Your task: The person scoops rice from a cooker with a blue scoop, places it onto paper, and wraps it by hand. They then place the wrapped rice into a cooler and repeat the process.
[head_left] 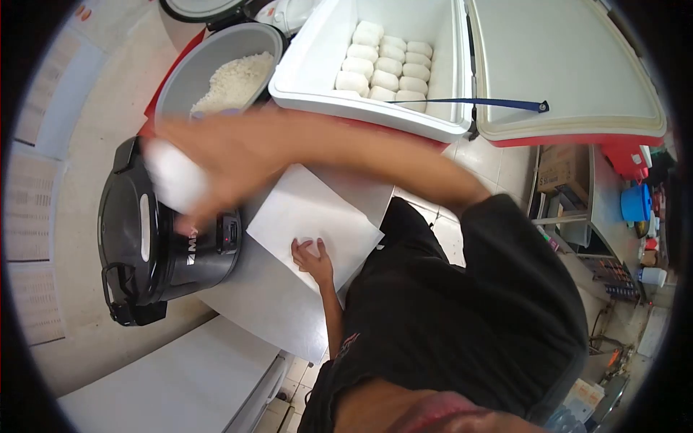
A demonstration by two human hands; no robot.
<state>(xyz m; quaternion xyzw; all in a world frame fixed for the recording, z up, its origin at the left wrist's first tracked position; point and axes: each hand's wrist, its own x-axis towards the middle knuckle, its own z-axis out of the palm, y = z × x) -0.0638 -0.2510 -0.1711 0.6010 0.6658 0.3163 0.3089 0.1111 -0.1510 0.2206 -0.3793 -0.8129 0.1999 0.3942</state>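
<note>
My right hand [238,155] is smeared by motion as it reaches over the black rice cooker [170,252]. Its fingers are around a blurred white object [175,177], whose kind I cannot make out. Below it, my left hand [315,264] rests on white paper sheets [346,209] on the metal table. The thumb and fingers are curled, gathering a bit of the paper between them. Behind my right hand is a grey pot [170,94] with loose white rice [242,79] in it. A purplish edge by the rice is partly covered by my hand.
An open white cooler box [310,83] holds rows of white rice portions [388,65]. Its lid [570,65] is swung out to the right, with a blue strap across. A white surface [173,382] lies at lower left; shelves and a blue container [636,203] stand right.
</note>
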